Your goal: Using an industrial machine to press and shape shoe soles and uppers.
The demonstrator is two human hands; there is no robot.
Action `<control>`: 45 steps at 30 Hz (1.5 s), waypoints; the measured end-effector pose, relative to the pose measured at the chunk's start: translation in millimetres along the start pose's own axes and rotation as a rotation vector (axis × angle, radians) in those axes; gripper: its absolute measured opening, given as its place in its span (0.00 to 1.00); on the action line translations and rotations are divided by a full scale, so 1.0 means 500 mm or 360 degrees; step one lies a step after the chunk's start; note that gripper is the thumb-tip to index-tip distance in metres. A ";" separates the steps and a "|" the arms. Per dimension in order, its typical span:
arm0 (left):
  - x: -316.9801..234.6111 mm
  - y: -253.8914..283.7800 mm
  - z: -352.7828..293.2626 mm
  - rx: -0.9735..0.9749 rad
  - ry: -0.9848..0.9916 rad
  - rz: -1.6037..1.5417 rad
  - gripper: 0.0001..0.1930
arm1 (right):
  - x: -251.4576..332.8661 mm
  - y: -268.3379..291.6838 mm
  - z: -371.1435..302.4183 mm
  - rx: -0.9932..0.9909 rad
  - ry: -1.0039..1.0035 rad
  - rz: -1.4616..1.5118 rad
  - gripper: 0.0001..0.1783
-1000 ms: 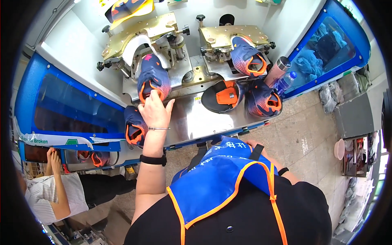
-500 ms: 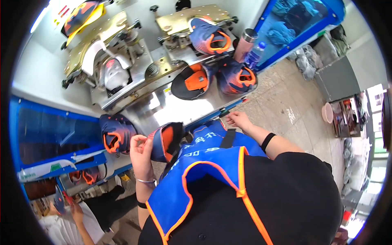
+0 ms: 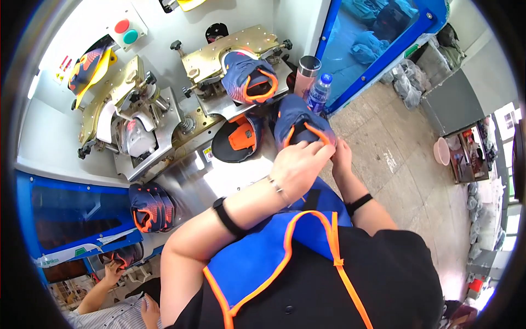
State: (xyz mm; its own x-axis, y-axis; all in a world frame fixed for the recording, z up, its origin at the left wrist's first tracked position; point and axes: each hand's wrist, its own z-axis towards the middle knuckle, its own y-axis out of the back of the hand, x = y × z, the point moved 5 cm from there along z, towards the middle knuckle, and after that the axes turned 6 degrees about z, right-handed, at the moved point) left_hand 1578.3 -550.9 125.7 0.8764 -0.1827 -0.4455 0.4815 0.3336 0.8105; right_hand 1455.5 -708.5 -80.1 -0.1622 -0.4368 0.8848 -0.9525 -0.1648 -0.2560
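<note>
At the right end of the metal worktop, both my hands are at a navy shoe upper (image 3: 298, 118) with an orange-lined collar. My left hand (image 3: 297, 169) reaches across from the left, its fingers bent over the near edge of the collar. Beside it, my right hand (image 3: 342, 158) has its fingers closed at the right edge of the same upper; its fingertips are partly hidden. Just left lies another upper (image 3: 239, 140), its orange inside and dark edge showing. Behind, a navy and orange upper (image 3: 250, 78) sits on the right-hand press (image 3: 230, 55).
Several nested uppers (image 3: 152, 208) stand at the worktop's left end. The left press (image 3: 134, 134) carries a pale mould. A pink tumbler (image 3: 304, 77) and a water bottle (image 3: 319, 94) stand behind the held upper. A co-worker's hand (image 3: 113, 272) shows at lower left.
My left hand has let go of the upper it held and crossed right; the left pile now shows several nested uppers. My right hand has come up to the right-end upper. The view has shifted.
</note>
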 end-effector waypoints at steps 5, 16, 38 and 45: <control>0.092 -0.099 0.114 0.0138 0.0017 0.0385 0.17 | -0.024 0.068 -0.009 0.0091 -0.0150 -0.0071 0.18; 0.078 -0.064 0.089 -0.0178 -0.0235 0.0464 0.26 | -0.168 0.069 0.045 0.0249 -0.1286 0.0506 0.40; 0.373 0.138 0.070 -0.0641 0.1679 0.0697 0.28 | 0.062 -0.160 0.106 0.1188 -0.0813 0.0018 0.28; 0.235 0.094 -0.080 -0.0679 0.1172 -0.0648 0.32 | 0.031 -0.148 0.115 0.1082 -0.0755 -0.0223 0.33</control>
State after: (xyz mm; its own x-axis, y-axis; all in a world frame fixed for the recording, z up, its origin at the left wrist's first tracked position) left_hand 1703.8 -519.5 96.4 0.3498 0.2220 -0.9101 0.5818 0.7100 0.3968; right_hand 1538.3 -753.8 -69.7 0.2162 -0.6730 0.7073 -0.5686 -0.6757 -0.4691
